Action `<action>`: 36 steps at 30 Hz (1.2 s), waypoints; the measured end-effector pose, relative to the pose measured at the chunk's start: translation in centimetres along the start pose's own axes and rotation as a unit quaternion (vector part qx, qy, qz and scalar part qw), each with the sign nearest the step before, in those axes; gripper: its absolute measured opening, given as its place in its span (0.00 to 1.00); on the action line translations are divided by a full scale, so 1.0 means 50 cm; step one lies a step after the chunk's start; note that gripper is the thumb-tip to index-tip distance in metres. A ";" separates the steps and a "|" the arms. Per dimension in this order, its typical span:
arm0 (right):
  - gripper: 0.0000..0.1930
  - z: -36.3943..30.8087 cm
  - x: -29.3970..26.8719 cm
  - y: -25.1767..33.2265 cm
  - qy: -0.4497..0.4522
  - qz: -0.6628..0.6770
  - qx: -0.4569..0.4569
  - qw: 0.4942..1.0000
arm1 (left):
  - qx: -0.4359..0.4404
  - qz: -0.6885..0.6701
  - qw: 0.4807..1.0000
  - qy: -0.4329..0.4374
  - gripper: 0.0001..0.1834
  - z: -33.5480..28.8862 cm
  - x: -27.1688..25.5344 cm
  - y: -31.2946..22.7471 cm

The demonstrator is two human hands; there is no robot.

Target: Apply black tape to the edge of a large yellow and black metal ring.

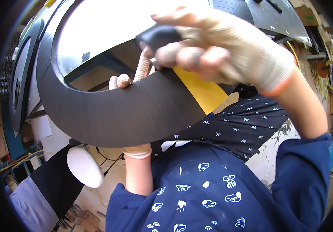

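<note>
A wide, curved black panel (120,112) lies across the middle in front of me, its inner edge forming a large arc. Beneath it reaches my left hand (124,80), in a cream fingerless glove; its bare fingertips curl up over the inner edge and grip the panel. My right hand (213,48), gloved alike, is raised over the panel's right part, fingers bent round a smooth black object (159,35) whose kind is blurred and partly covered. A small metallic bit shows below that object. Under the right hand, a bright yellow section (205,91) borders the black surface.
A glossy white surface (108,23) lies behind the panel. Another black-framed oval piece (21,81) stands at the left. A white oval pad (84,167) is at lower left, near a person's dark-clothed leg (56,179). Patterned black cloth (232,125) spreads at right.
</note>
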State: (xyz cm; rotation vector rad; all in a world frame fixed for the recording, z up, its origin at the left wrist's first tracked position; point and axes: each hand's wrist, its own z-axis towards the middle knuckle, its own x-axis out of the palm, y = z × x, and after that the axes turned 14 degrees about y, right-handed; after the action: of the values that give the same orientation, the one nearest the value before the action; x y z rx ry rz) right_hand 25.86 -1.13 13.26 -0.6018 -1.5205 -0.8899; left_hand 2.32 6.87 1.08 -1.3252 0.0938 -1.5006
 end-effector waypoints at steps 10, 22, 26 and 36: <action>0.19 -0.088 -0.137 -0.259 -0.374 -0.422 0.120 0.817 | -0.052 -0.198 0.979 0.023 0.13 0.027 0.006 0.002; 0.21 -0.144 -0.166 -0.141 -0.372 -0.738 0.090 0.556 | -0.031 -0.173 0.982 -0.063 0.15 -0.028 0.024 0.012; 0.35 -0.314 -0.052 -0.120 -0.273 -0.249 0.265 0.891 | 0.039 -0.322 0.946 -0.004 0.13 -0.004 0.031 0.034; 0.25 0.048 0.065 -0.030 -0.295 -0.345 -0.046 0.890 | -0.100 0.350 0.931 0.022 0.25 0.008 0.082 0.023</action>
State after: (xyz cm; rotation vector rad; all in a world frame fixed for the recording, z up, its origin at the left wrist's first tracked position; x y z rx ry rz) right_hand 22.79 -0.42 16.19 -0.4071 -2.3298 -1.4057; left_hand 4.20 3.63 3.20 -1.2297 0.6933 -0.9195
